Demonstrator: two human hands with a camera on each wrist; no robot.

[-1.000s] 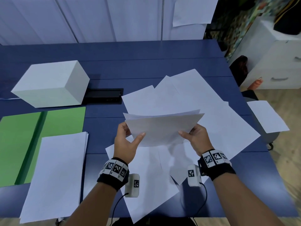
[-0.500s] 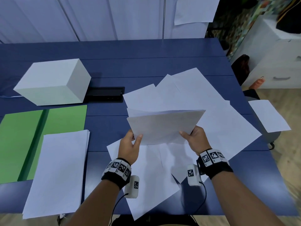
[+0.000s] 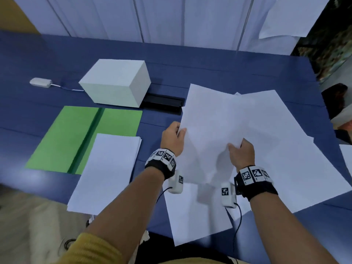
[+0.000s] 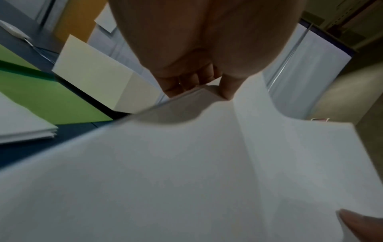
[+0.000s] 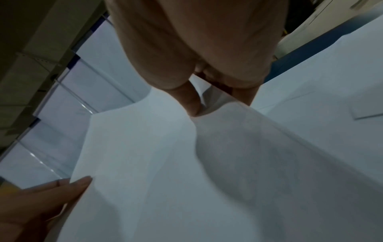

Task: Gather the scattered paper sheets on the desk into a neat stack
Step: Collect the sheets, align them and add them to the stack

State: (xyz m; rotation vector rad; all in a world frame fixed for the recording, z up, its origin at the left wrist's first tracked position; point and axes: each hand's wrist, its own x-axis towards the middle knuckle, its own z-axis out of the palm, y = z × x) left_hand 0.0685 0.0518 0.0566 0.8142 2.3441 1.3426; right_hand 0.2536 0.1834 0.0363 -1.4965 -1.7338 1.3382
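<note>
Both hands hold a small bundle of white sheets (image 3: 209,130) up above the blue desk (image 3: 209,60), turned so I see its broad face. My left hand (image 3: 172,139) pinches its left edge, thumb on top; the left wrist view shows the fingers (image 4: 192,80) curled under the bundle (image 4: 165,163). My right hand (image 3: 241,154) grips the lower right part, thumb (image 5: 191,101) pressed on the paper (image 5: 165,155). More loose sheets (image 3: 285,159) lie spread under and right of the bundle. A neat paper stack (image 3: 106,172) lies at the front left.
An open green folder (image 3: 76,138) lies left, partly under the stack. Behind it stands a white box (image 3: 116,82), with a black cable slot (image 3: 163,103) beside it and a small white adapter (image 3: 41,82) far left. One sheet (image 3: 192,212) hangs over the front edge.
The bundle has swung from lying nearly flat to standing broad-face toward me and moved left. My head has turned left, so the folder and stack sit nearer the middle.
</note>
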